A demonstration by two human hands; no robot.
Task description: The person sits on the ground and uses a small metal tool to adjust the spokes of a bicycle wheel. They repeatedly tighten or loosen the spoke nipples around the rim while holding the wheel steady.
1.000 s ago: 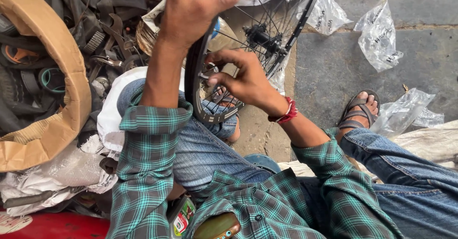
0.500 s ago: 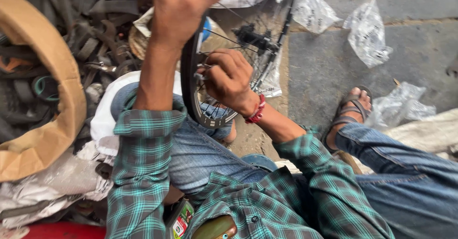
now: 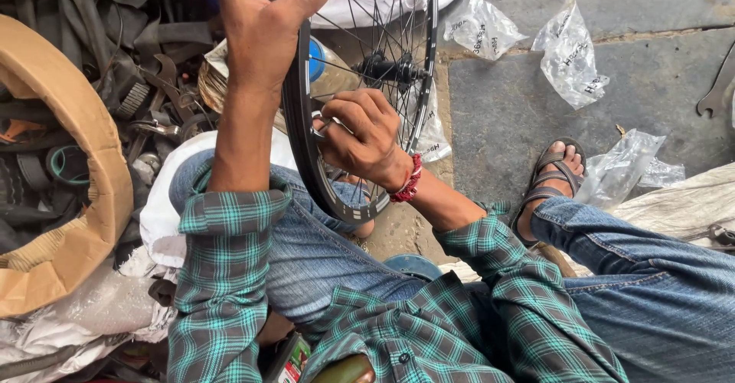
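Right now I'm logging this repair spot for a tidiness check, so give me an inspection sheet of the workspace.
Surface: grey stone floor, dusty, with a joint line across it.
Job's things: bicycle wheel upright on its rim against the person's knee; hub and spokes bare, no tyre seen.
Clutter: clear plastic bags scattered on the floor; cardboard sheet over a heap of old tyres and tubes; spanner at the right edge.
Grippers: left hand grips the rim at the top; right hand pinches a small metal tool at a spoke by the rim.
Cables: nothing seen.
Surroundings: sandalled foot on the floor; white cloth under the knee.
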